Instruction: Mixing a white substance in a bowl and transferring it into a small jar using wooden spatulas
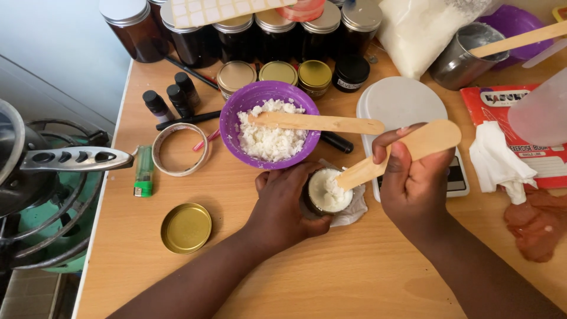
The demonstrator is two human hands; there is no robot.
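Observation:
My left hand [286,201] grips a small dark jar [328,194] filled with white cream, which stands on a white tissue on the wooden table [331,277]. My right hand [413,180] holds a flat wooden spatula [407,150] whose tip presses into the cream in the jar. Just behind the jar sits a purple bowl [236,115] of crumbly white stuff, with a second wooden spatula [319,122] lying across its rim.
A gold lid [186,227], a green lighter [143,172] and a tape roll [179,149] lie at left. Dark jars [236,38], small bottles [171,100] and gold-lidded tins stand at the back. A white scale [401,103], metal cup [463,56], red notebook [505,106] and crumpled tissue [499,159] are at right. A stove [41,195] is beside the table.

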